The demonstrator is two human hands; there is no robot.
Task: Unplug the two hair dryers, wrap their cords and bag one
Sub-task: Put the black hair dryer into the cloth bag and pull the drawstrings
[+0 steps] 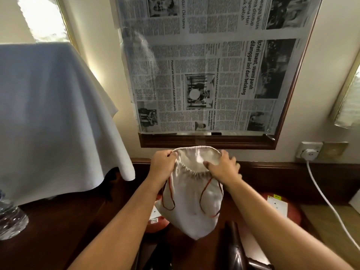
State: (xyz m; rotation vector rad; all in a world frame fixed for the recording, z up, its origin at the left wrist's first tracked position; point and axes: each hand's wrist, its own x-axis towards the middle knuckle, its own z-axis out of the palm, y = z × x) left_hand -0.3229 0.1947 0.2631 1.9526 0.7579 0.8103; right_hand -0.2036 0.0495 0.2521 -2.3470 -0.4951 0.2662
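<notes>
So I've got the bag (191,207) held up over the desk (81,227), left hand (162,164) on its left rim, right hand (224,168) on the right. A dryer (236,248) lies below it, nearer me. Newspaper (204,65) covers the mirror behind. Socket (308,151) on the wall to the right with a cord (327,199) trailing down, bottle (10,217) far left under a draped cloth (52,117).

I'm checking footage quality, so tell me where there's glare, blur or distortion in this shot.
Head view: the window at upper left is blown out white; wide-angle bending curves the newspaper and its frame; the water bottle at the left edge is soft; both hands, left and right, on the drawstring bag, look reasonably sharp.
</notes>
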